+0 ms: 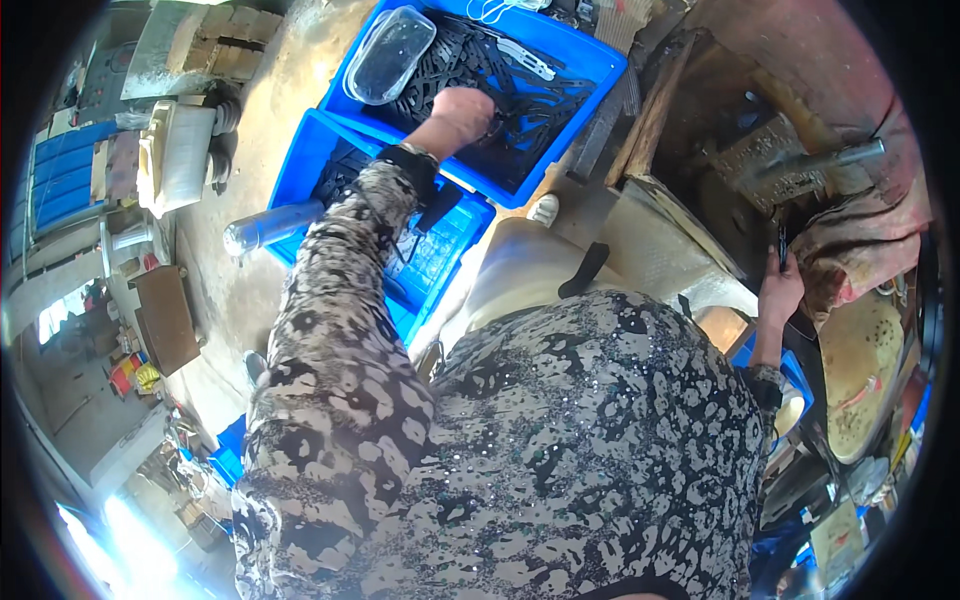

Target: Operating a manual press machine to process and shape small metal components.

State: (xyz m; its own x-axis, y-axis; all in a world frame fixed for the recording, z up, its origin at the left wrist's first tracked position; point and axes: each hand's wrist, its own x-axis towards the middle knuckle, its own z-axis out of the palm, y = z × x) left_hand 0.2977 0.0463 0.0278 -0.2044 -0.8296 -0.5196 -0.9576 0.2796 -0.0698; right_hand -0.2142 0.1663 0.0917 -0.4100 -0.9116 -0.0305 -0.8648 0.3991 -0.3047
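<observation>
My left hand [465, 114] reaches into a blue plastic crate [590, 100] full of flat, dark strip-like parts [450, 65]. The hand looks closed, its fingers curled down among the parts, so whatever they grip is hidden. At the right, my right hand [780, 292] is closed round a thin dark metal piece [782, 240]. That piece points up toward a worn metal block [775, 165] with a grey rod [850, 155] sticking out sideways. A clear plastic tub [390, 55] lies tilted on the parts at the crate's left end, and a lighter, perforated strip [525, 58] lies near the far side.
A second blue crate [440, 255] stands nearer, partly under my left arm, with dark parts inside. A metal cylinder [270, 228] lies at its left edge. Wooden boards [655, 110] edge the machine, and a reddish stained cloth [870, 240] hangs by my right hand.
</observation>
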